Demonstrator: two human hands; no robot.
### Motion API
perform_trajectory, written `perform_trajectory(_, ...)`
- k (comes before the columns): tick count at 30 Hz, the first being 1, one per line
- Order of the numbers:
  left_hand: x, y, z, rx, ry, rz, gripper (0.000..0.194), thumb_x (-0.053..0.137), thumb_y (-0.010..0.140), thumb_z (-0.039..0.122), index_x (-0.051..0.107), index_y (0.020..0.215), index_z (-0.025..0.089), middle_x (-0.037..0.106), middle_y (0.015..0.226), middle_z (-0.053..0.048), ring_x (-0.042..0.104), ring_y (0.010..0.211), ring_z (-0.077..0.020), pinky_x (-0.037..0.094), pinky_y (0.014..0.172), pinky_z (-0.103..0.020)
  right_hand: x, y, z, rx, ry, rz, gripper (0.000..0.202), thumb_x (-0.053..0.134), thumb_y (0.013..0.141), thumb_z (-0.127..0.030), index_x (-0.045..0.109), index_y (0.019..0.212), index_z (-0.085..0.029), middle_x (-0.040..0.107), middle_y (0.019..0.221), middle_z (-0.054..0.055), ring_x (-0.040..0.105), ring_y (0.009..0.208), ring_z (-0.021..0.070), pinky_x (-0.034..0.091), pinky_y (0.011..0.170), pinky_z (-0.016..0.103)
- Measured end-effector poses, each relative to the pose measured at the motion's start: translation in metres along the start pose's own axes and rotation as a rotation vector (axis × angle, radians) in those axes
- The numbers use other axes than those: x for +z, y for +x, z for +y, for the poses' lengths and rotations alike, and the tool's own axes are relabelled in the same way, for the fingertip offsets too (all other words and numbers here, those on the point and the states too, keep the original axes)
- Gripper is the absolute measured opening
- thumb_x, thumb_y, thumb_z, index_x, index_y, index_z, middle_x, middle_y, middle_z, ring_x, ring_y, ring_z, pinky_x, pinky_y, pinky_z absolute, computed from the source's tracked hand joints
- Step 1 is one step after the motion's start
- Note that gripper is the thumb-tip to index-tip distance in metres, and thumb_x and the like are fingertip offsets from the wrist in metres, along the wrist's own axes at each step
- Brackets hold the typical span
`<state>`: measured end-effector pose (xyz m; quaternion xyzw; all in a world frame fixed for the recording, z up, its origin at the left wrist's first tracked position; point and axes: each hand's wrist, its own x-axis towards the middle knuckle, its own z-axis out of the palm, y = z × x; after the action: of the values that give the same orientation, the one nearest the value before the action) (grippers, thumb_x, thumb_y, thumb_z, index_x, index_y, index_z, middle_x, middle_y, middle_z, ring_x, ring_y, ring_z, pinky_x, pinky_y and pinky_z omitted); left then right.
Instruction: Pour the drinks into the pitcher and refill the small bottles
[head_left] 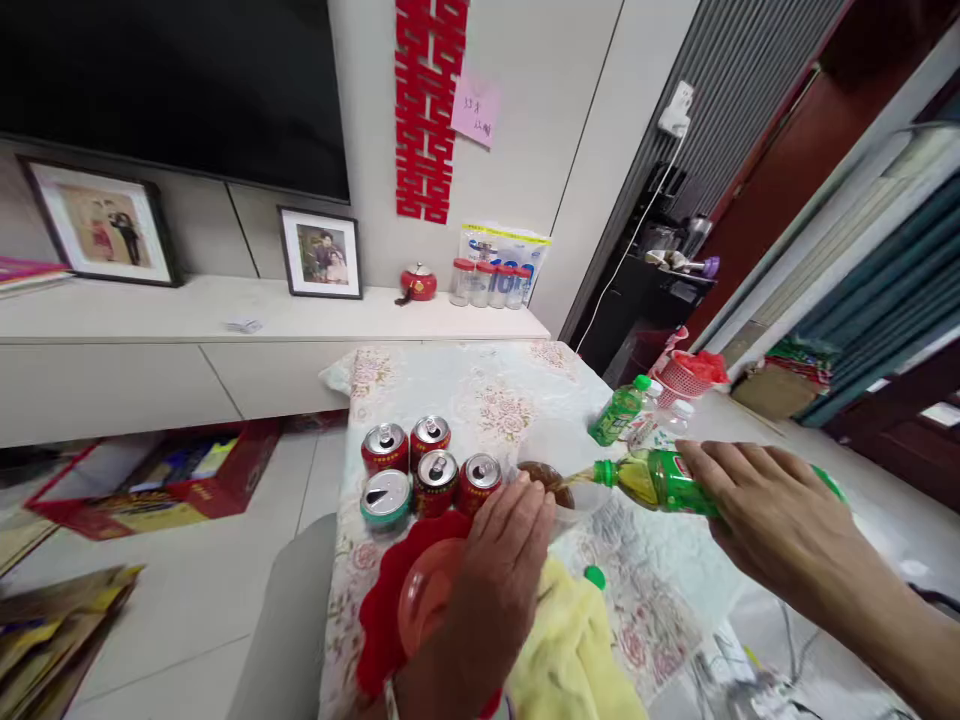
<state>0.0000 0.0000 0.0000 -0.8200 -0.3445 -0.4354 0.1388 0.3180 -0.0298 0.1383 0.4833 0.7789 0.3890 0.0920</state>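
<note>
My right hand (780, 520) is wrapped round a green-labelled drink bottle (660, 482), tilted with its mouth to the left. Yellowish liquid runs from it into a translucent plastic bowl (574, 500), where brown liquid (541, 474) shows. At the bowl's near left rim, my left hand (502, 575) grips the edge, fingers close together; its thumb is hidden. Several opened drink cans (436, 480) stand just left of the bowl. Below my left hand lie a red scalloped dish (382, 600) and a yellow cloth (574, 640). A green cap (595, 577) rests near the cloth.
A full green bottle (619, 412) and clear bottles (664, 428) stand at the right edge of the flowered tablecloth (502, 385). Behind, a white cabinet (247, 315) bears photo frames, jars and a red pot (418, 282). A red box (165, 480) sits on the floor.
</note>
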Motion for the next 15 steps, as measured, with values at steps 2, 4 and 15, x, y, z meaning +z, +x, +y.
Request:
perform_trajectory(2,0.002,0.000,0.002,-0.011,-0.020,0.014,0.051,0.037,0.102,-0.007,0.067,0.141,0.010,0.085,0.136,-0.011,0.082,0.128,-0.0280,0.073,0.105,-0.045,0.000,0.000,0.000,0.005,0.003,-0.017,0.062,0.066,0.086,-0.006,0.048,0.144,-0.018,0.065,0.115,0.009,0.066,0.097,0.0330,0.051,0.080,0.046)
perform_trajectory(4,0.002,0.000,0.003,-0.018,-0.028,0.019,0.051,0.038,0.103,-0.006,0.067,0.141,0.010,0.085,0.137,-0.010,0.081,0.129,-0.0277,0.073,0.105,-0.044,-0.001,0.000,0.001,0.004,0.003,-0.031,0.061,0.064,0.087,-0.004,0.047,0.144,-0.018,0.065,0.115,0.009,0.066,0.099,0.0336,0.051,0.081,0.046)
perform_trajectory(15,0.002,0.003,0.003,-0.026,-0.041,0.048,0.048,0.039,0.103,-0.006,0.068,0.138,0.009,0.086,0.133,-0.012,0.082,0.127,-0.0290,0.074,0.104,-0.046,-0.019,0.020,0.003,-0.049,0.020,0.029,0.055,0.050,0.090,0.002,0.052,0.141,-0.017,0.068,0.107,0.012,0.066,0.096,0.0370,0.048,0.086,0.052)
